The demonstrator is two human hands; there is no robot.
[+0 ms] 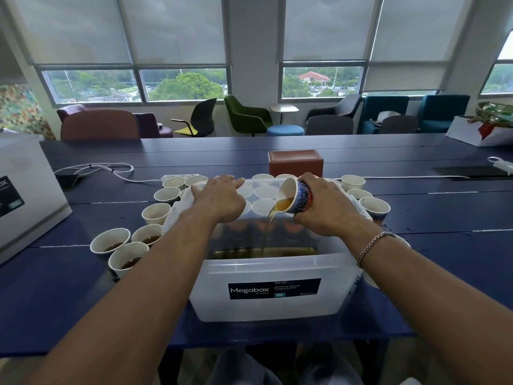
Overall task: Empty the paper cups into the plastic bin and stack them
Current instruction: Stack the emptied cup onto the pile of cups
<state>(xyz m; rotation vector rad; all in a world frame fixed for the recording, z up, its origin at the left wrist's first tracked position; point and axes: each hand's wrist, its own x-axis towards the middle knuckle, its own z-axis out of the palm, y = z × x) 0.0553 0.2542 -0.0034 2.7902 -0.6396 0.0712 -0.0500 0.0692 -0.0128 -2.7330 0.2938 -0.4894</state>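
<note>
A translucent plastic bin with a Megabox label stands in front of me on the blue table, brown liquid pooled in its bottom. My right hand grips a blue patterned paper cup, tipped to the left over the bin, and a brown stream runs from its rim into the bin. My left hand lies flat, fingers spread, on the bin's far left rim. Several paper cups with brown liquid stand left of the bin. More cups stand to the right and behind it.
A brown box stands behind the bin. A white power strip and cable lie at the back left. A large white box sits at the far left. A white bag with foliage is at the far right. Chairs line the windows.
</note>
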